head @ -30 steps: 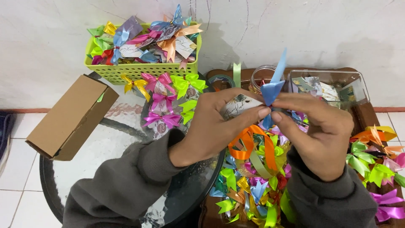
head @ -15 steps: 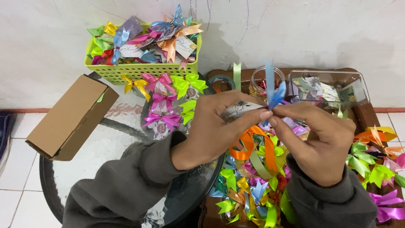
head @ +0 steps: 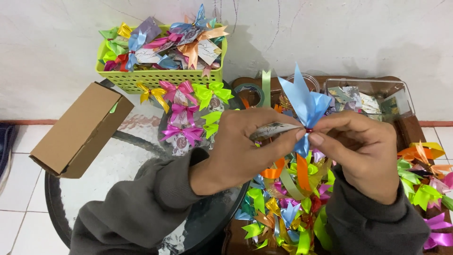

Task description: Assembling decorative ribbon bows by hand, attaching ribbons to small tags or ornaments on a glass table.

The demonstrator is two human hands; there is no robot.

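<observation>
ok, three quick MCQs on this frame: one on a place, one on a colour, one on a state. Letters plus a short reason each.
1. Where is the green basket?
A. against the wall, behind the glass table
B. on the floor tiles
C. inside the cardboard box

2. What colour is the ribbon bow pinched between both hands?
A. orange
B. light blue
C. pink

3. How does the cardboard box lie?
A. taped shut
B. crushed flat
C. on its side, one end open

Answers: 1 A, the basket sits against the white wall. 2 B, left hand and right hand pinch a light blue bow. 3 C, the flap stands open at its far end.
</observation>
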